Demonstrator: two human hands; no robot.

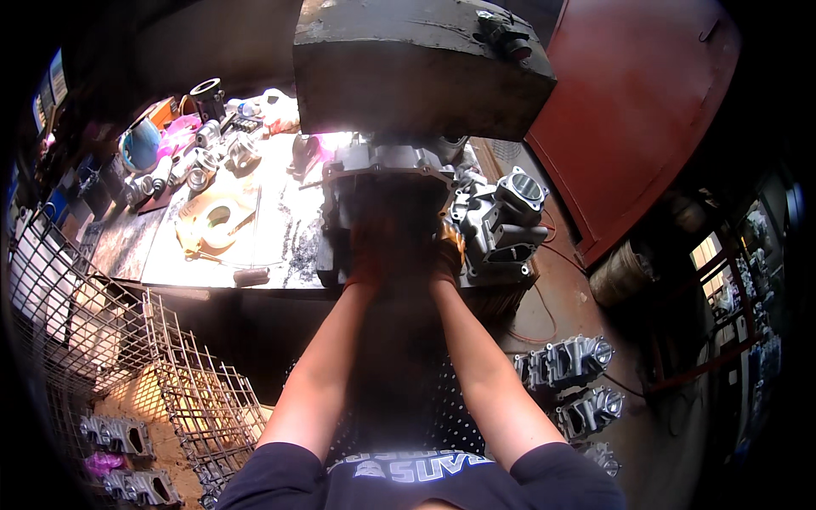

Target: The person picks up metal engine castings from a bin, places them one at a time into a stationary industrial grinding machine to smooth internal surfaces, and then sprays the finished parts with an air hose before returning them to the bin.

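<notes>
Both my arms reach forward to a large grey metal casting (387, 159) with a flanged rim, which stands at the front edge of the workbench. My left hand (367, 255), in an orange-brown covering like a glove, is at the dark front of the casting. My right hand (446, 255), with orange showing on it, lies at the casting's right side. Deep shadow hides the fingers of both hands, so their grip does not show. Right of my right hand stands a silver metal housing (501, 225) with a round bored opening on top.
A big dark box-shaped hood (416, 81) overhangs the bench. Left on the workbench (293, 251) are metal parts, a ring-shaped piece (218, 223) and a blue container (139, 146). Wire mesh cages (191, 387) stand lower left; castings (565, 361) sit lower right, beyond a hose. A red panel (637, 110) leans right.
</notes>
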